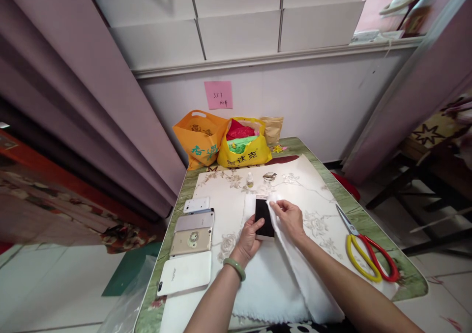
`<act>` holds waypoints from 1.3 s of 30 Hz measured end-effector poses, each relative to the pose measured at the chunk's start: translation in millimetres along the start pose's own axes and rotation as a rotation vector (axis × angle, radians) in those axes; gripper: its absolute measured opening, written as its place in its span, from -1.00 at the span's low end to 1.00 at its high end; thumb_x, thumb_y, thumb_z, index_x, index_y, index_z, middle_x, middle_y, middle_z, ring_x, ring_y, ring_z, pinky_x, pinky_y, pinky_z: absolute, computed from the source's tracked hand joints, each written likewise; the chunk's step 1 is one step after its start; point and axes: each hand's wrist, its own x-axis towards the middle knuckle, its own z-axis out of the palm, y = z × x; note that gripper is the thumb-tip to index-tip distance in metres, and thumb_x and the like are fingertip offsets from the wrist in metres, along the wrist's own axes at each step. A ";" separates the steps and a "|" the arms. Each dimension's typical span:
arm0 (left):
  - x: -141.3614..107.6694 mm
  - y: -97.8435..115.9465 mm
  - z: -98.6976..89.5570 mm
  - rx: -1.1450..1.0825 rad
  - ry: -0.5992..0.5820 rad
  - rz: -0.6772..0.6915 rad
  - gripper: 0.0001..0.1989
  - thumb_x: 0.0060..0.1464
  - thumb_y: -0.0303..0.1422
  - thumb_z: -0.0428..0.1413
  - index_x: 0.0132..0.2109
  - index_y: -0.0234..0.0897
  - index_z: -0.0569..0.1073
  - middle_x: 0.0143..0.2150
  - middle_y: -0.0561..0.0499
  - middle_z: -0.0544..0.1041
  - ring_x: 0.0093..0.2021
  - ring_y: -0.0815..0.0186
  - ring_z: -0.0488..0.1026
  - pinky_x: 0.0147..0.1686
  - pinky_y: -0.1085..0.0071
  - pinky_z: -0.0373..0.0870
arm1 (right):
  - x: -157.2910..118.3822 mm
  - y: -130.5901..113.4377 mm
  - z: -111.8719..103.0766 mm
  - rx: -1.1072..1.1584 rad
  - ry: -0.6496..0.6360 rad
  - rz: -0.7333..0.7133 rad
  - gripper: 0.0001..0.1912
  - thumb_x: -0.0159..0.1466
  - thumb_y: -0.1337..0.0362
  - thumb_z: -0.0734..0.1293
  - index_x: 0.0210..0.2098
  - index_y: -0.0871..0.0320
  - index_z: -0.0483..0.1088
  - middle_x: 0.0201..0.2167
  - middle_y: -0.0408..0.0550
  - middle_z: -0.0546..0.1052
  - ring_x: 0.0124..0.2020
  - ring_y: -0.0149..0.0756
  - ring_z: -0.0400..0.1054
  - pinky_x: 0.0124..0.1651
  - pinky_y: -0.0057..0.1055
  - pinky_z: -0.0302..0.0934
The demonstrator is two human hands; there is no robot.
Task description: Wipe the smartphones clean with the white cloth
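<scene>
My left hand (251,237) grips a smartphone (261,213) by its left side, thumb over the dark screen. A green bangle circles that wrist. The fingers of my right hand (290,217) pinch the edge of a white cloth (273,289), which is folded over the phone's right side. Beneath the phone, more of the cloth spreads toward the front edge of the table. The phone's back and part of its right edge are hidden.
Several phones (186,274) lie in a column at the left. Red-and-yellow scissors (363,254) rest at the right. A small bottle (250,180) and dark-framed glasses (269,176) lie farther back. Behind them stand an orange bag (199,136), a stuffed yellow bag (245,158) and a brown packet (273,129).
</scene>
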 end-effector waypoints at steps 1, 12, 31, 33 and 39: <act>0.0 -0.1 -0.8 0.003 0.003 -0.004 -0.56 -0.05 -0.43 0.29 0.03 -0.31 0.50 -0.12 -0.16 0.62 -0.03 0.11 0.54 0.09 0.16 0.35 | 5.6 -3.5 0.0 0.005 0.002 -0.009 -0.43 0.08 -0.26 0.29 -0.50 0.16 0.50 -0.65 -0.14 0.45 -0.58 -0.34 0.26 -0.49 -0.47 0.10; 2.3 0.1 1.3 -0.070 0.058 0.033 -0.58 -0.04 -0.41 0.29 0.03 -0.27 0.50 -0.09 -0.12 0.62 -0.01 0.12 0.53 0.07 0.19 0.39 | -35.0 15.2 5.3 0.038 -0.156 0.048 -0.52 0.13 -0.17 0.33 -0.54 0.14 0.36 -0.64 -0.23 0.35 -0.56 -0.39 0.16 -0.46 -0.48 0.06; 0.8 -1.8 -2.7 0.026 -0.007 -0.009 -0.60 -0.04 -0.38 0.29 -0.01 -0.34 0.51 -0.14 -0.17 0.62 -0.11 0.13 0.56 0.02 0.19 0.39 | 23.6 6.2 0.1 0.164 -0.199 0.103 -0.47 0.00 -0.23 0.37 -0.55 0.17 0.39 -0.68 -0.19 0.35 -0.62 -0.43 0.13 -0.54 -0.48 0.03; 0.7 -1.3 -1.7 0.052 -0.021 -0.021 -0.62 -0.04 -0.37 0.29 -0.03 -0.36 0.52 -0.15 -0.18 0.63 -0.11 0.12 0.56 0.02 0.18 0.39 | 22.9 9.7 -1.7 0.236 -0.239 0.134 -0.47 0.01 -0.22 0.39 -0.56 0.17 0.37 -0.68 -0.21 0.33 -0.63 -0.45 0.13 -0.53 -0.48 0.05; -5.3 4.3 10.6 0.123 -0.096 -0.054 -0.57 0.00 -0.35 0.27 0.04 -0.33 0.49 -0.05 -0.21 0.59 -0.08 0.11 0.54 -0.05 0.19 0.43 | 21.3 23.8 -5.6 0.306 -0.142 0.169 -0.47 0.00 -0.22 0.39 -0.57 0.14 0.31 -0.72 -0.24 0.29 -0.66 -0.45 0.09 -0.58 -0.48 0.01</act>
